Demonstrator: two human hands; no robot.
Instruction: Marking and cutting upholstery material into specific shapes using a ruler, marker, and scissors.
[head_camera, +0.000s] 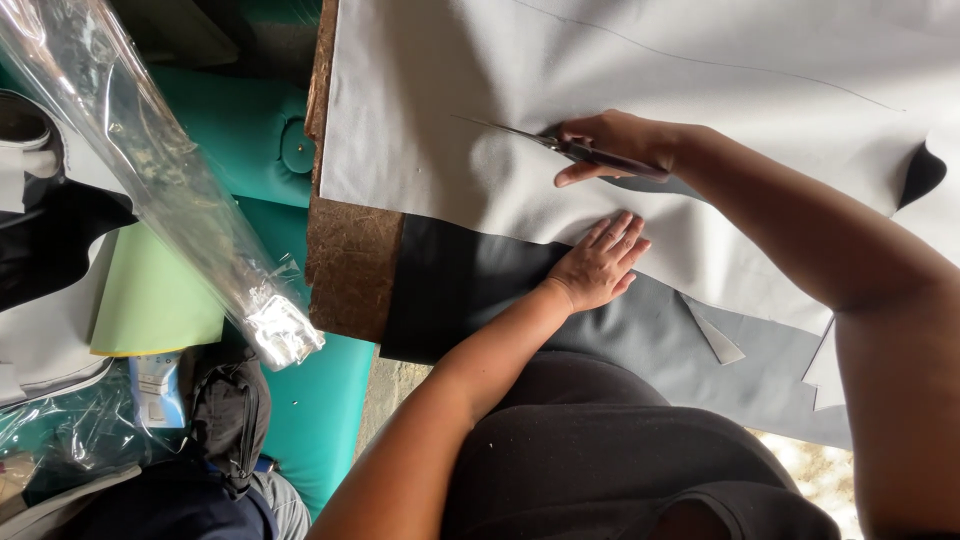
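Note:
A large sheet of pale grey fabric (640, 70) lies spread over a wooden board, with a thin drawn line across it. My right hand (610, 140) grips a pair of scissors (560, 146), whose blades point left into the fabric. My left hand (600, 265) lies flat, fingers spread, pressing the fabric's edge down over a darker grey layer (470, 285) beneath.
The rough brown board (350, 260) ends at the left. Beyond it are teal cushions (240, 125), a roll of clear plastic film (170, 180), a light green sheet (150, 300) and a black bag (230, 415). Cut fabric scraps (718, 340) lie at lower right.

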